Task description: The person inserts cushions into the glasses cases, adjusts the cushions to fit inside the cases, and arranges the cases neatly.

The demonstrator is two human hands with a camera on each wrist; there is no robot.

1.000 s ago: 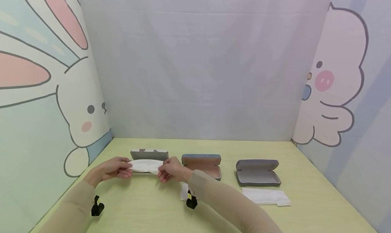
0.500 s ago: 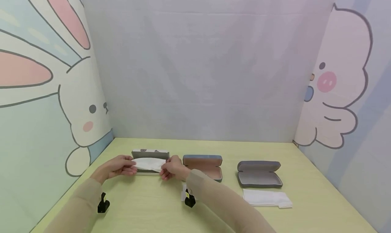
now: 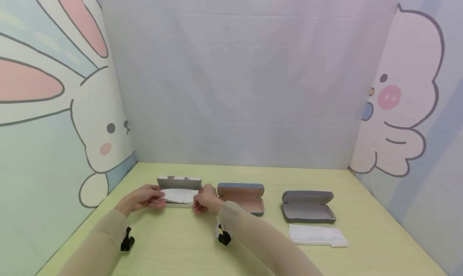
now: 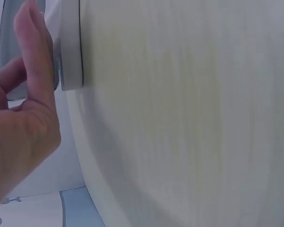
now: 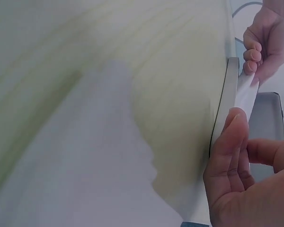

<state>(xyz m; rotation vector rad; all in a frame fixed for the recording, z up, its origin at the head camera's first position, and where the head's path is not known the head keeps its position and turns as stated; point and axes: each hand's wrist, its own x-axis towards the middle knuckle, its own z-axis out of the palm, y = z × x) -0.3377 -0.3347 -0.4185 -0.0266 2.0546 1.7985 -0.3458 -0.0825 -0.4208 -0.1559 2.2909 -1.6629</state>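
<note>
A folded white cloth [image 3: 179,195] lies lengthwise over the open tray of the left glasses case [image 3: 179,183], whose raised lid has a grey inside and dark spots on its white outside. My left hand [image 3: 144,198] pinches the cloth's left end between thumb and fingers. At the other end my right hand [image 3: 207,199] pinches it too. In the right wrist view the cloth [image 5: 246,97] stretches between both hands, right at the case's rim. Seen from the left wrist, the left hand [image 4: 31,90] is beside the corner of the case [image 4: 72,47].
To the right stand two more open glasses cases, one blue with a pink-brown lining [image 3: 241,193] and one dark grey [image 3: 307,207]. Another folded white cloth [image 3: 316,236] lies in front of the grey case. A further white cloth [image 5: 94,156] is mostly hidden under the right sleeve.
Both hands have lowered the cloth into the left case's tray, keeping hold of its ends. The head view has shifted slightly; the other cases and cloths stay put.
</note>
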